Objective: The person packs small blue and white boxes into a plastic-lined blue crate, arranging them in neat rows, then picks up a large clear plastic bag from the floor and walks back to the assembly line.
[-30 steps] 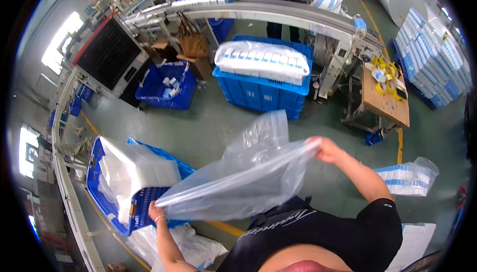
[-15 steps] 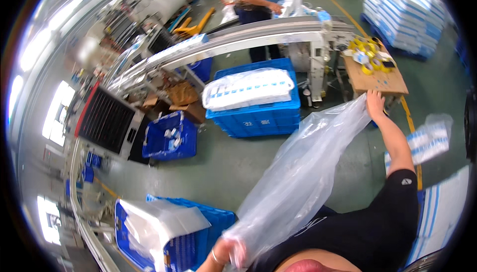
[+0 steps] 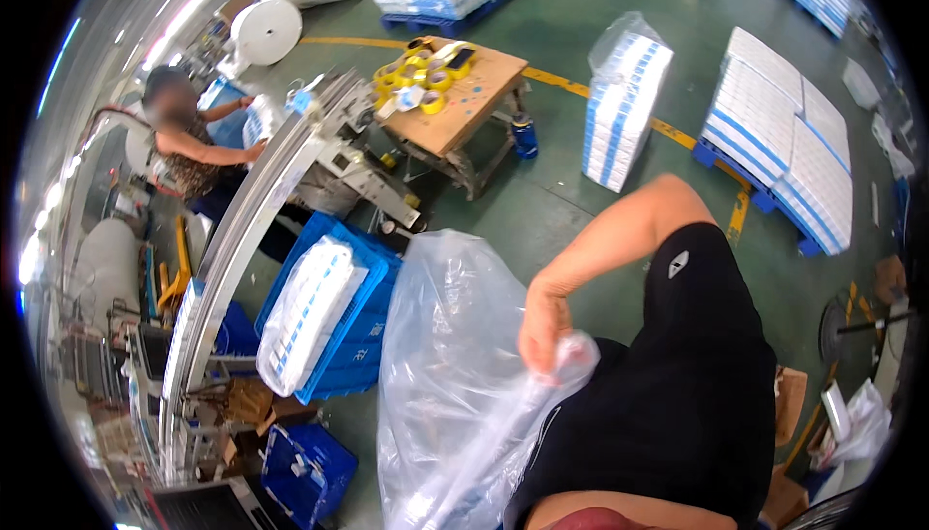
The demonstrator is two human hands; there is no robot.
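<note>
Head cam, R hand [image 3: 545, 334] clenched, gripping bag [image 3: 450, 336]

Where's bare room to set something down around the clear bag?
Bare floor lies between the clear bag, wooden table and blue-striped pack. The table's right side is mostly bare. Crowded: the table's left side, under tape rolls; the blue crate, topped by a white pack. The right hand holds the bag.

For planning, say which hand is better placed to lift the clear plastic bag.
Probably the right hand: it already grips the clear plastic bag, while the left hand isn't visible.
</note>
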